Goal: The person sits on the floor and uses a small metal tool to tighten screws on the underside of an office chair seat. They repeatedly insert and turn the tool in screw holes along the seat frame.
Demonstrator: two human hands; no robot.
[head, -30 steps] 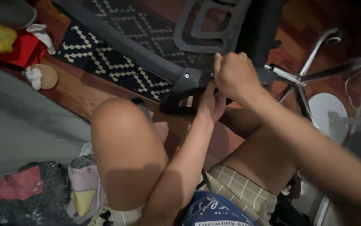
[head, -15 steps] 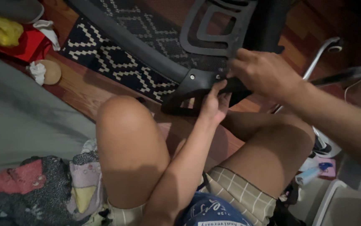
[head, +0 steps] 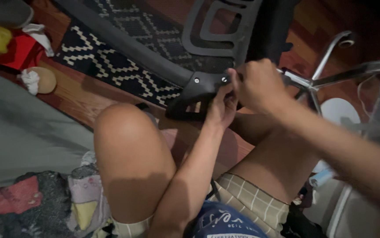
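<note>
1. Black plastic chair armrest point(head: 199, 90) lies across the person's lap area, above the patterned rug point(head: 110, 57), joined to the long curved chair frame point(head: 124, 42).
2. One screw point(head: 196, 80) already sits in the armrest; a second one near the hands is partly hidden.
3. Left hand point(head: 221, 108) supports the armrest from below, fingers curled around its edge.
4. Right hand point(head: 258, 86) is closed tightly at the joint; whether it holds a tool, I cannot tell.
5. Chrome chair base point(head: 326, 61) lies apart, so assembly seems unfinished.

Chair bracket point(head: 196, 90) lies over the rug point(head: 110, 61), seemingly above the knee point(head: 124, 128).
</note>
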